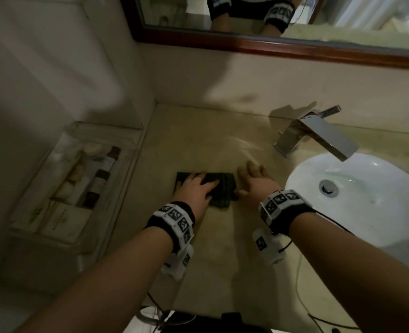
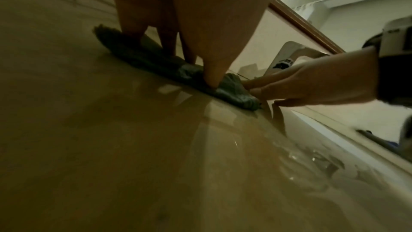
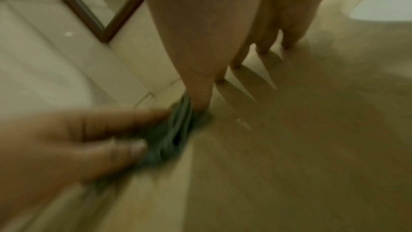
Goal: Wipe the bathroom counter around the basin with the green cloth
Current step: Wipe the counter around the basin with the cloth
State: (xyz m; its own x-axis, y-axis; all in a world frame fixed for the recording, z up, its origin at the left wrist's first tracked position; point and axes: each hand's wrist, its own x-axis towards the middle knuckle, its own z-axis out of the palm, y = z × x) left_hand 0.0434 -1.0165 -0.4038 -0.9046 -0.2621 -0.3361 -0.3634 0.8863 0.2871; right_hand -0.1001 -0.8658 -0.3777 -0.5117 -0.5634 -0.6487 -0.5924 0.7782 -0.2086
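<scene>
Green cloth (image 1: 219, 188) flat on tabletop (image 1: 194, 145), left of basin (image 1: 357, 188). Left hand (image 1: 196, 188) pressing cloth, fingers straight. Right hand (image 1: 254, 181) spread flat, thumb touching cloth edge.

Glossy stone counter (image 1: 198, 140), chrome tap (image 1: 314, 133)

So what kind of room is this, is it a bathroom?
Yes, most likely a bathroom. There is a white basin set into a beige counter, a shiny metal tap over it, a framed mirror on the wall, and a tray of little toiletry bottles beside it.
</scene>
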